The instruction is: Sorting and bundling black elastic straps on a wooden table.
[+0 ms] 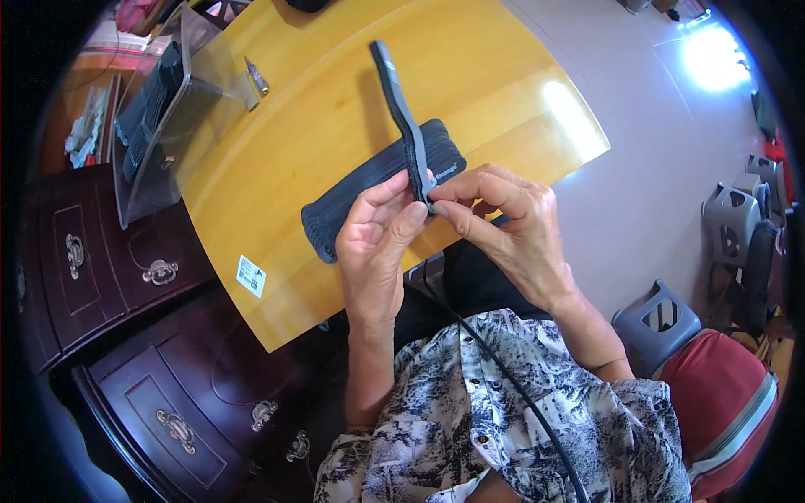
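Observation:
A long, narrow black-and-grey strap [392, 88] stands up from my hands, its far end raised over the table. My left hand [375, 230] holds its lower part between thumb and fingers. With thumb and forefinger, my right hand [503, 222] pinches the near end of the same strap. Just beyond and under my hands, a stack of similar black straps [360, 191] lies on the yellow table [310, 92], slanting up to the right, with pale print near its right end. My left hand covers part of its near side.
At the left, a clear plastic bin [189, 92] holds more dark straps [151, 117]. Near it lies a small metal-tipped tool [257, 77]. A white label [251, 277] sits by the left table edge. Dark drawers [168, 411] flank the left; grey stools [658, 323] and a red bag [717, 394] stand right.

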`<control>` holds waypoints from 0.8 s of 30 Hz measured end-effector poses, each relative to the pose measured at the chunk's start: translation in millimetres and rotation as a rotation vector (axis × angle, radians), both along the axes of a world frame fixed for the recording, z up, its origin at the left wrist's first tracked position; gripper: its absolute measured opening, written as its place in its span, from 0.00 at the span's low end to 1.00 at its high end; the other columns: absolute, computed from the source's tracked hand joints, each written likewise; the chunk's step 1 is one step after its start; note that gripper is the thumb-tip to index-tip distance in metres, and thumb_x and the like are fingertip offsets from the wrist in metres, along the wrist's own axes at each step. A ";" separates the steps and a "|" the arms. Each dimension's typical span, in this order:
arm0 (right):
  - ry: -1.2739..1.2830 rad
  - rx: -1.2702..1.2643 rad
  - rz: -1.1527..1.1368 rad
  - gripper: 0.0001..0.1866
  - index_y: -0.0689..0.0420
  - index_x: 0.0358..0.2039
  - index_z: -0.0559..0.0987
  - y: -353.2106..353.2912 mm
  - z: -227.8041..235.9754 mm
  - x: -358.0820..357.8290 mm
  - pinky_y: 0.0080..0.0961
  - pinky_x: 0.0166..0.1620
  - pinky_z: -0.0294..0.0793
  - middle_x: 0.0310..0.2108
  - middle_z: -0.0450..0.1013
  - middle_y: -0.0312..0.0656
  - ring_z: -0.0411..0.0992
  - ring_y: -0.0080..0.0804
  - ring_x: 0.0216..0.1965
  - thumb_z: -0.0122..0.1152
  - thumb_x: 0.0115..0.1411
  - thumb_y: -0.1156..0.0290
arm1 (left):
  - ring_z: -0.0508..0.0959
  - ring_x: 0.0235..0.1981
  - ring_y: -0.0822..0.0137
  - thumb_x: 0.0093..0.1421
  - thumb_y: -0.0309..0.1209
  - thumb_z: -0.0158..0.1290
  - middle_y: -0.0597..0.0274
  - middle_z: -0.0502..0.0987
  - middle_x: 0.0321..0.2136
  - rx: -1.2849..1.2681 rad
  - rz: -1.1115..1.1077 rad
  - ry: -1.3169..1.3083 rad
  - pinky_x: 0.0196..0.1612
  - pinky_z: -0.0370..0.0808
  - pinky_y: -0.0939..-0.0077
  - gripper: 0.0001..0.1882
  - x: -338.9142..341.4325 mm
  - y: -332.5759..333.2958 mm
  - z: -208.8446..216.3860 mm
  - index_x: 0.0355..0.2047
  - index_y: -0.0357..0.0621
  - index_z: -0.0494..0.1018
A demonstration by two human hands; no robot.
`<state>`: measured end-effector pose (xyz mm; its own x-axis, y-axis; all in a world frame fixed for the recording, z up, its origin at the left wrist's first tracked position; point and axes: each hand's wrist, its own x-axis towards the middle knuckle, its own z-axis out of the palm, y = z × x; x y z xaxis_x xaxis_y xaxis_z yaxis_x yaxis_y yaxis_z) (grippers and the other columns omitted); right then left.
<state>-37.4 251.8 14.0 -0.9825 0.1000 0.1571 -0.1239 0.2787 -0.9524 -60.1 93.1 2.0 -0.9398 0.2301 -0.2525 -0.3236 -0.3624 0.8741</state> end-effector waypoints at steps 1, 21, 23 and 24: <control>-0.005 0.022 -0.005 0.06 0.61 0.33 0.81 0.9 0.7 0.9 0.20 0.26 0.73 0.27 0.75 0.41 0.74 0.25 0.22 0.64 0.55 0.74 | 0.75 0.50 0.65 0.60 0.19 0.54 0.48 0.75 0.49 -0.002 0.014 0.041 0.54 0.73 0.69 0.18 -0.2 1.2 -0.9 0.51 0.31 0.68; 0.037 0.017 0.036 0.05 0.63 0.30 0.78 21.2 6.7 7.8 0.24 0.26 0.76 0.25 0.75 0.42 0.76 0.29 0.23 0.62 0.55 0.75 | 0.77 0.48 0.59 0.55 0.12 0.56 0.46 0.75 0.46 -0.004 0.051 0.251 0.53 0.74 0.67 0.18 11.3 23.5 -5.4 0.46 0.31 0.71; -0.005 0.030 0.024 0.04 0.63 0.30 0.78 21.2 6.7 9.2 0.19 0.27 0.77 0.27 0.77 0.41 0.77 0.27 0.25 0.63 0.53 0.78 | 0.77 0.48 0.60 0.55 0.12 0.56 0.47 0.75 0.46 -0.038 0.052 0.271 0.54 0.74 0.67 0.17 13.1 24.5 -4.8 0.46 0.31 0.71; -0.005 0.030 0.024 0.04 0.63 0.30 0.78 21.7 5.8 9.4 0.19 0.27 0.77 0.27 0.77 0.41 0.77 0.27 0.25 0.63 0.53 0.78 | 0.77 0.48 0.60 0.55 0.12 0.55 0.47 0.75 0.46 -0.055 0.049 0.277 0.54 0.74 0.67 0.17 14.1 24.7 -5.0 0.45 0.31 0.72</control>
